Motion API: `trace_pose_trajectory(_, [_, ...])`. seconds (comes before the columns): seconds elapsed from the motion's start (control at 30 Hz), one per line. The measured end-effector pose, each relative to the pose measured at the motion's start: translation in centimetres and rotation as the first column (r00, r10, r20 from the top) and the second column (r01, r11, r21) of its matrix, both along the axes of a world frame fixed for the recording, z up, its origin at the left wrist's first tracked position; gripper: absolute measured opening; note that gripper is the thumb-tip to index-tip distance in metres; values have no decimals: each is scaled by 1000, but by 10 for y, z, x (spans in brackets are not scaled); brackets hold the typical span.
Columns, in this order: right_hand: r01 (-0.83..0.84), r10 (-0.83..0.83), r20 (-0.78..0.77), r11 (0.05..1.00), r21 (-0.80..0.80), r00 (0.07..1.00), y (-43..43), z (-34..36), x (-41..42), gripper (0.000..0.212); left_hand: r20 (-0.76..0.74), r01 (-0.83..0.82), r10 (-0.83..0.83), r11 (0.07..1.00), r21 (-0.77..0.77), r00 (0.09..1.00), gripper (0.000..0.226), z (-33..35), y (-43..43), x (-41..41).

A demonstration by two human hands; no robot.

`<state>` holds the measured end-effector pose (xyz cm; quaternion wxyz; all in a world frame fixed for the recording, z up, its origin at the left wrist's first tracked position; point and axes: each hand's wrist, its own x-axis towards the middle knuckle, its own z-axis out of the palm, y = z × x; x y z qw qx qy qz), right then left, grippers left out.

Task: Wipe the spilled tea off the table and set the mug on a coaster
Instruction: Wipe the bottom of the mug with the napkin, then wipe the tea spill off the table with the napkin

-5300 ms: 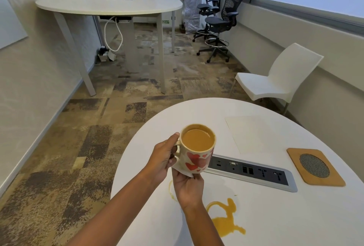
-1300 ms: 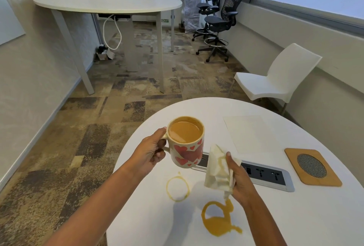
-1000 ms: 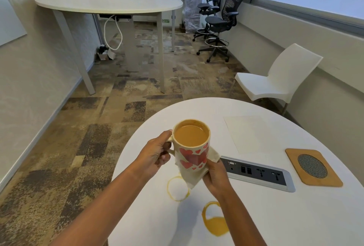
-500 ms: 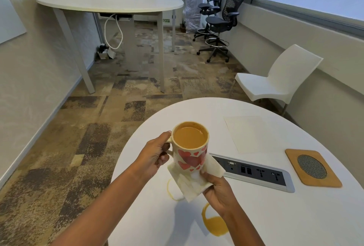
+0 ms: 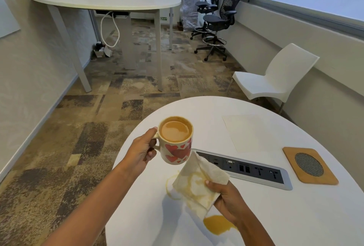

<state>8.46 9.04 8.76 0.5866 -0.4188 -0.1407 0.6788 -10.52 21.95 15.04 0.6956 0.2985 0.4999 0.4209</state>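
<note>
The mug, white with red hearts, is held in the air over the 9 o'clock edge of the round white table and is nearly full of milky tea. The left hand grips its handle with curled fingers, the thumb up by the rim. At the mug's 5 o'clock the right hand pinches a folded paper napkin between thumb and curled fingers. The napkin carries yellow tea marks, and its upper corner sits just beside the mug's lower side. A thin tea ring shows on the table at the napkin's 8 o'clock, and a tea puddle lies at its 6 o'clock, partly hidden by the right wrist. The cork coaster lies bare, well apart at the mug's 3 o'clock, beyond the socket panel. Half a second ago the napkin was cupped against the mug's base; now it has dropped away toward 5 o'clock with its stained face turned up, while the mug stays lifted in the same left-hand grip.
</note>
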Motion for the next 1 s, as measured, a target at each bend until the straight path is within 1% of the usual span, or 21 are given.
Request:
trace_pose_trajectory(0.03, [32,-31,63,999,-12,998,4,0,3,29,4,-3,3,1000,3,1000,38,-3,1,-2])
trace_pose_trajectory(0.1, [81,-66,277,996,-43,959,15,-1,9,28,11,-11,11,1000,5,1000,36,-8,3,-6])
trace_pose_trajectory(0.13, [94,-62,424,994,-54,904,21,-3,11,30,11,-16,16,1000,1,1000,35,-10,3,-8])
trace_pose_trajectory(0.17, [92,-48,575,995,-48,817,28,-4,11,34,9,-21,21,1000,-4,1000,34,-13,4,-10])
trace_pose_trajectory(0.23, [16,-39,796,999,36,605,39,-6,7,45,-7,-28,28,999,-20,1000,34,-19,4,-12])
trace_pose_trajectory(0.3, [-92,-31,934,993,68,356,49,-17,2,56,-29,-31,30,999,-30,999,36,-25,4,-13])
trace_pose_trajectory(0.33, [-151,3,977,988,30,215,55,-27,0,61,-33,-34,33,999,-31,999,36,-28,5,-13])
trace_pose_trajectory(0.37, [-204,68,995,978,-51,77,60,-37,-4,64,-32,-40,39,999,-31,999,36,-31,5,-13])
trace_pose_trajectory(0.4, [-231,159,986,959,-167,-53,64,-48,-7,61,-33,-46,45,998,-34,998,36,-34,5,-13])
trace_pose_trajectory(0.43, [-237,236,958,933,-270,-163,69,-57,-12,55,-35,-51,50,998,-39,998,36,-36,6,-12])
trace_pose_trajectory(0.47, [-230,285,929,912,-339,-235,75,-64,-17,53,-37,-55,53,998,-43,998,35,-38,6,-11])
trace_pose_trajectory(0.5, [-227,316,913,899,-375,-258,79,-70,-22,54,-37,-57,55,997,-45,998,33,-41,7,-10])
trace_pose_trajectory(0.57, [-238,372,896,873,-426,-242,86,-80,-33,68,-36,-62,60,997,-49,998,30,-45,9,-10])
trace_pose_trajectory(0.6, [-257,407,883,850,-460,-235,87,-86,-37,71,-39,-65,62,996,-54,997,30,-48,10,-10])
trace_pose_trajectory(0.63, [-276,441,864,822,-497,-244,87,-93,-40,71,-42,-66,64,996,-58,997,30,-50,11,-10])
trace_pose_trajectory(0.67, [-288,460,843,797,-530,-277,86,-100,-43,68,-44,-67,65,996,-62,997,31,-52,12,-10])
trace_pose_trajectory(0.73, [-281,453,809,776,-565,-375,85,-113,-46,59,-51,-66,62,995,-69,997,31,-56,13,-11])
trace_pose_trajectory(0.77, [-272,444,803,778,-565,-399,84,-119,-47,57,-61,-63,59,995,-72,996,32,-58,14,-12])
trace_pose_trajectory(0.87, [-278,415,814,792,-543,-407,83,-127,-46,56,-87,-51,45,996,-73,995,37,-64,15,-14])
trace_pose_trajectory(0.93, [-277,392,811,799,-534,-434,81,-132,-45,56,-94,-44,37,997,-71,995,38,-68,17,-15])
trace_pose_trajectory(1.0, [-318,345,830,805,-502,-438,76,-133,-48,55,-100,-37,30,997,-68,995,37,-71,18,-17])
